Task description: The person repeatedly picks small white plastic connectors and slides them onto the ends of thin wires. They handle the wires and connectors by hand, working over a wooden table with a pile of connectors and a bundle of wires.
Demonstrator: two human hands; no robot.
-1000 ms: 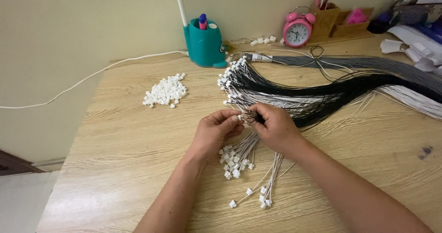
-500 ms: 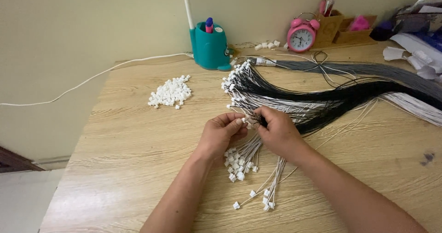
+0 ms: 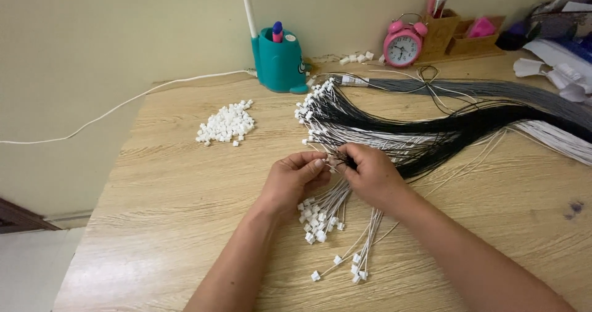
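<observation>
Wooden table (image 3: pixel 185 225); left hand (image 3: pixel 296 179), right hand (image 3: pixel 370 176) pinch wires (image 3: pixel 333 164) between them — touching.

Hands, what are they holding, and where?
Both the left hand and right hand pinch thin wires partway along, above their white plug ends.

Thin white and black wires (image 3: pixel 394 140) are fanned flat across the wooden desk, each tipped with a small white connector; one end is pinched between both hands, finished ends (image 3: pixel 320 216) lying clustered just below
</observation>
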